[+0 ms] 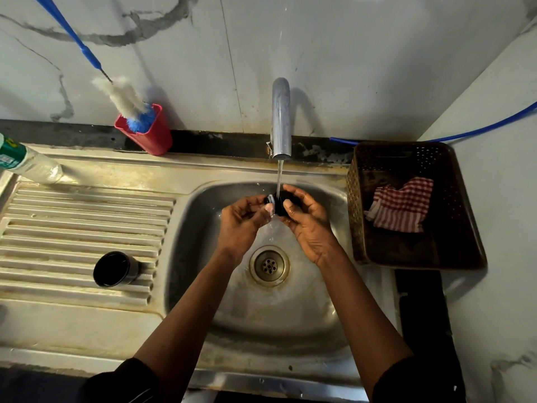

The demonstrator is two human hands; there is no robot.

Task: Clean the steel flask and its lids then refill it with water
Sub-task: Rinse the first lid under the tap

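over the sink [200, 228], under the running tap [281, 117], the right hand [309, 225] curls round a small black lid [281, 202] and the left hand [242, 221] pinches its left side, the stream falling onto it. a cup-shaped lid [114, 269] stands on the ribbed drainboard [72, 216], well apart; a brown basket [356, 205] holding a checked cloth [402, 206] sits on the bench at right

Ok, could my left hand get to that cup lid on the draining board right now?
Probably yes: the cup lid stands alone on the draining board, nothing between. The left hand would first have to release the small black lid.
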